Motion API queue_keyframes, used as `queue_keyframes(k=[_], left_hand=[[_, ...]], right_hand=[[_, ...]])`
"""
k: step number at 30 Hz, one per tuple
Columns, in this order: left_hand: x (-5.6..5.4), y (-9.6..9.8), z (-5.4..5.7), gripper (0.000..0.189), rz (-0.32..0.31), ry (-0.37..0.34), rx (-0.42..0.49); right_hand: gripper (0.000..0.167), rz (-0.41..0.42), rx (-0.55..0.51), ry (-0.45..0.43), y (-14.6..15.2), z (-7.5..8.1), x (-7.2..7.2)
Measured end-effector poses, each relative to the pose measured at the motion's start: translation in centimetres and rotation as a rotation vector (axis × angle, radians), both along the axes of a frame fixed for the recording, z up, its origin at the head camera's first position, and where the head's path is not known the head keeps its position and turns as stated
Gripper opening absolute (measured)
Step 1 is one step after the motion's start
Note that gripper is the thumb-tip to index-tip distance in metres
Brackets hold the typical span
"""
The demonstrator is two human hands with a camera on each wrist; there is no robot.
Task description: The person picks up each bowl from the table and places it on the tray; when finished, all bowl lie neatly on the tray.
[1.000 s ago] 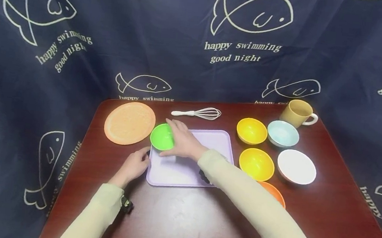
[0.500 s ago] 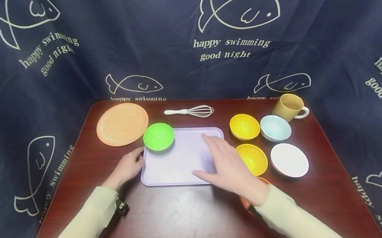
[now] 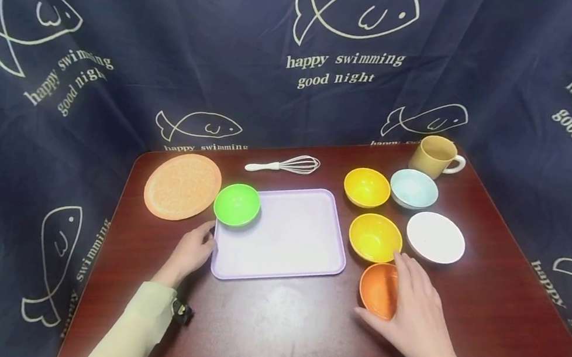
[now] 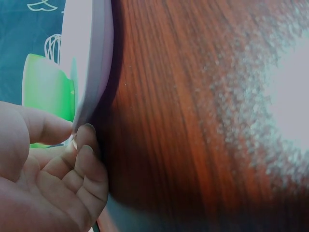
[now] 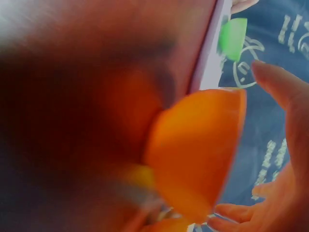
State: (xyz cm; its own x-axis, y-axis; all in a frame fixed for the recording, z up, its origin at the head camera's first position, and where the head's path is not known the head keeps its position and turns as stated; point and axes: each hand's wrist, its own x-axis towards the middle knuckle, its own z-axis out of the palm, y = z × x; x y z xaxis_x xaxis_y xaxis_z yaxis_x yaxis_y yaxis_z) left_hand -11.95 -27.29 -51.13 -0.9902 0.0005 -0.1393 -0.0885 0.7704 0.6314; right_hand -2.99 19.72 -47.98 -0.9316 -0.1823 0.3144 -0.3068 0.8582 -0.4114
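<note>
Room above tray (image 3: 287, 237) (bar green bowl (image 3: 237, 205))

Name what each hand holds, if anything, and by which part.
The left hand pinches the lilac tray by its left rim. The right hand, spread beside the orange bowl, holds nothing.

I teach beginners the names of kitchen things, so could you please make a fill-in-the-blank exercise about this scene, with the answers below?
1. The bowl on the tray is coloured ____.
2. The left hand pinches the edge of the ____.
3. The orange bowl is the bowl nearest to the person's ____ hand.
4. The yellow bowls number ____.
Missing words: green; tray; right; two.
</note>
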Motion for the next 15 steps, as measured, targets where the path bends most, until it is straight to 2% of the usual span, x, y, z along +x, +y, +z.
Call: queue_keyframes(k=[6,15], left_hand=[[0.0,-0.2,-0.2,0.053,0.000,0.013,-0.002],[-0.1,-0.4,-0.4,0.054,-0.013,0.037,0.005]], right_hand=[[0.133,-0.058,-0.053,-0.056,0.8,-1.5,0.6],[0.123,-0.036,-0.124,-0.030,0.7,-2.0,0.7]])
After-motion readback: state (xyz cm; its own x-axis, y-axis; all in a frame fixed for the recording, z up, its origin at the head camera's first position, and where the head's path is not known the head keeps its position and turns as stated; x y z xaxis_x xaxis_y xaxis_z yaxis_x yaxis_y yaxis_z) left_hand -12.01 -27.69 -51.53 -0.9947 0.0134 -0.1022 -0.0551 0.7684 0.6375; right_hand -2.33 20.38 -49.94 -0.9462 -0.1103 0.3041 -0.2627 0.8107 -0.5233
